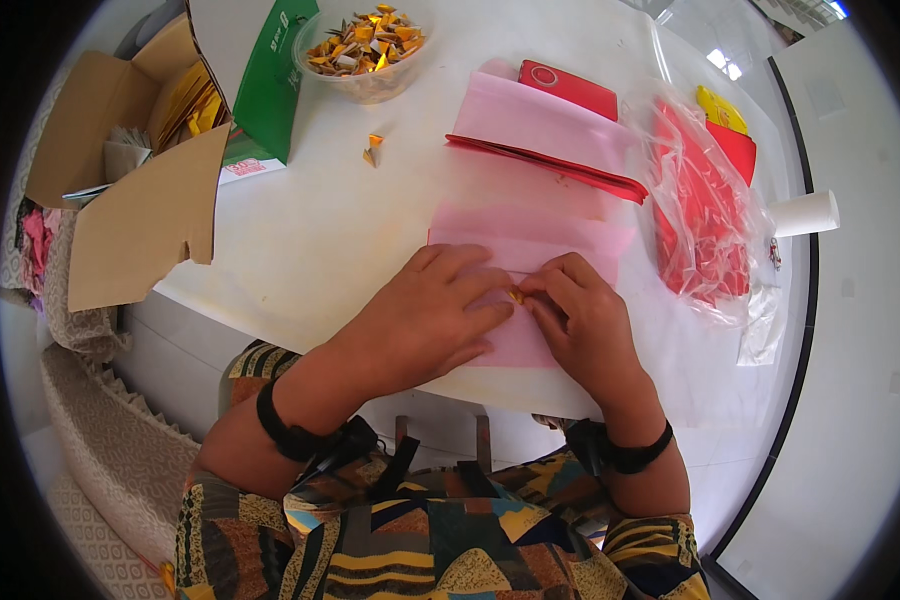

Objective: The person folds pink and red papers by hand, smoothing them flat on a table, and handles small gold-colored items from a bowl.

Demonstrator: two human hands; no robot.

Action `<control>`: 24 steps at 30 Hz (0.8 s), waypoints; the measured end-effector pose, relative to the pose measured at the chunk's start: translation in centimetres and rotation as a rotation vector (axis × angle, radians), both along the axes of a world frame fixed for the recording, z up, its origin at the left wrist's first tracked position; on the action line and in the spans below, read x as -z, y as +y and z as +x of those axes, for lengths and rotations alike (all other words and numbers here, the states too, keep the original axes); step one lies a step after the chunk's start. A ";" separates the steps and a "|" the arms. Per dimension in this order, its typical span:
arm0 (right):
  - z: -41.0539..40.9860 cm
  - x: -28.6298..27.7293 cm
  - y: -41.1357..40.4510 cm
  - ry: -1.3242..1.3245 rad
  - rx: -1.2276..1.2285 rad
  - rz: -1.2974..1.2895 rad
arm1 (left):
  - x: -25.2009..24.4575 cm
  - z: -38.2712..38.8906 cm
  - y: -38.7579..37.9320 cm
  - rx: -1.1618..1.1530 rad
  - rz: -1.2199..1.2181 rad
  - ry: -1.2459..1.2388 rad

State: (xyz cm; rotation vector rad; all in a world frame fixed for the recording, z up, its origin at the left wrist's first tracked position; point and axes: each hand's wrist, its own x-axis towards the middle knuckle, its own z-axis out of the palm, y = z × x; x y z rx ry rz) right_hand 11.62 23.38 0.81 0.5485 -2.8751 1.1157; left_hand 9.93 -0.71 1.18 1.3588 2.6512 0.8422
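A sheet of pink paper [521, 337] lies on the table in front of me, close to the near edge. My left hand [427, 322] rests palm down across its left side, fingers apart, with the fingertips by a small gold paper piece [518, 295]. Between the thumb and fingers of my right hand [592, 319] that gold piece is pinched, low over the sheet. Much of the piece is hidden by the fingers. Two folded gold paper pieces [373, 148] lie on the table farther off.
A clear plastic bowl [375, 91] holds many gold folded pieces. At left stands an open cardboard box [150, 217] beside a green box [266, 82]. Beyond the sheet are a red-edged pink paper stack [547, 112] and a red phone [568, 88]. Right lies a plastic bag [701, 225] of red material.
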 end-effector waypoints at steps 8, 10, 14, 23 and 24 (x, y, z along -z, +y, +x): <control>0.5 0.3 -0.8 0.022 0.073 0.041 | 0.4 -0.2 0.1 -0.023 0.037 -0.011; 0.4 0.4 -0.7 -0.004 0.059 0.027 | 0.4 -0.2 0.1 -0.019 0.048 -0.012; 0.3 0.2 -0.7 0.016 0.052 0.016 | 0.0 -0.4 0.2 -0.035 0.049 -0.053; -0.5 0.3 -0.3 0.074 0.088 -0.073 | 0.2 -0.6 0.4 -0.096 0.074 -0.048; -0.6 0.2 -0.3 0.088 0.069 -0.057 | 0.2 -0.7 0.4 -0.082 0.059 -0.069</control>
